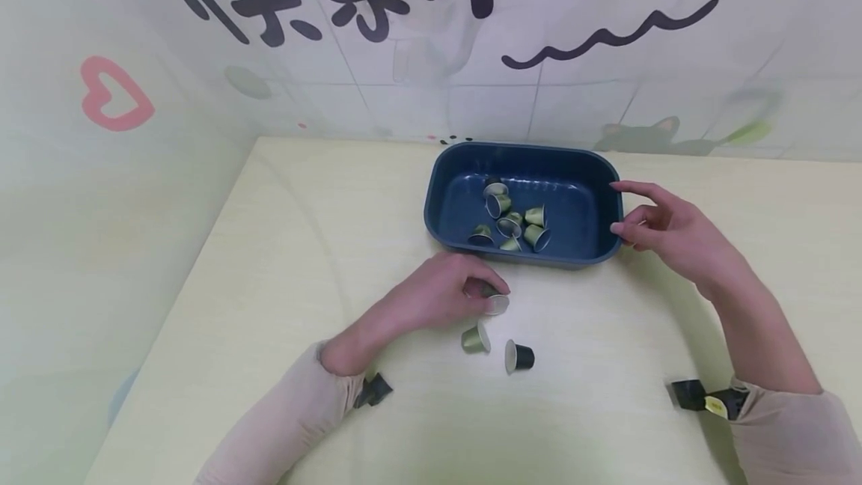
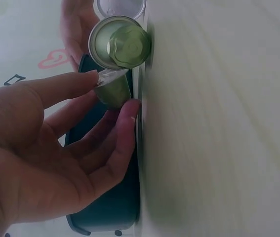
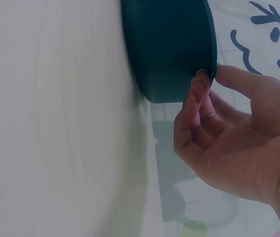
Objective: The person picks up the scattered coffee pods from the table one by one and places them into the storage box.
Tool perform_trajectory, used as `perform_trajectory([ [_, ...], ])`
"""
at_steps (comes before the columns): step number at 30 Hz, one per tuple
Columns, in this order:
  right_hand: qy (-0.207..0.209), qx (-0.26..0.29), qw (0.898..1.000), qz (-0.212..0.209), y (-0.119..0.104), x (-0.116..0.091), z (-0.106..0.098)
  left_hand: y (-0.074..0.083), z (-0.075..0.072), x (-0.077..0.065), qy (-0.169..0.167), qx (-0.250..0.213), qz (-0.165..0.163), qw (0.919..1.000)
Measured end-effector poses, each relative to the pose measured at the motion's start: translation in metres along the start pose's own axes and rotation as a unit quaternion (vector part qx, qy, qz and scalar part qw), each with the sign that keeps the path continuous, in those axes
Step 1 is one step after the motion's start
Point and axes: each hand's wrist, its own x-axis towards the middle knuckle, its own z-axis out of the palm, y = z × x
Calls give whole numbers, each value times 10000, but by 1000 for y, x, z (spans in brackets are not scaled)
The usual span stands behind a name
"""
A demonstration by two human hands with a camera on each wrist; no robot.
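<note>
My left hand point(image 1: 441, 292) is just in front of the dark blue basin point(image 1: 566, 254) and pinches a green coffee capsule point(image 2: 114, 93) between thumb and fingers. Its pale lid shows past the fingertips in the head view. On the table near that hand lie a green capsule point(image 1: 475, 338) and a black capsule point(image 1: 520, 356), both on their sides. My right hand point(image 1: 673, 234) pinches the basin's right rim, as the right wrist view also shows with the basin's outer wall point(image 3: 172, 54). Several green capsules point(image 1: 498, 205) lie inside the basin in different poses.
The pale wooden table point(image 1: 269, 260) meets a wall point(image 1: 579, 107) covered with large black characters, close behind the basin. Another wall with a pink heart point(image 1: 116, 94) stands along the left side. Black straps point(image 1: 373, 391) sit at both wrists.
</note>
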Motion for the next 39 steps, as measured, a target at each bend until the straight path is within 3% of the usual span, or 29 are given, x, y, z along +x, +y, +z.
perform_trajectory([
  [5, 12, 3, 10000, 11, 0, 0, 1, 1, -2, -1, -12, -211, 93, 9997],
  [11, 52, 64, 10000, -26, 0, 0, 1, 0, -1, -1, -31, -278, 681, 9973],
  [16, 57, 136, 9999, -67, 1, 0, 1, 1, 0, -1, -216, -571, 978, 9933],
  [30, 34, -88, 10000, 26, -1, 1, -1, 9, -3, -3, -380, -1000, 905, 9901],
  [39, 37, -37, 10000, 4, 0, 1, -1, 10, -3, -3, -417, -994, 902, 9901],
])
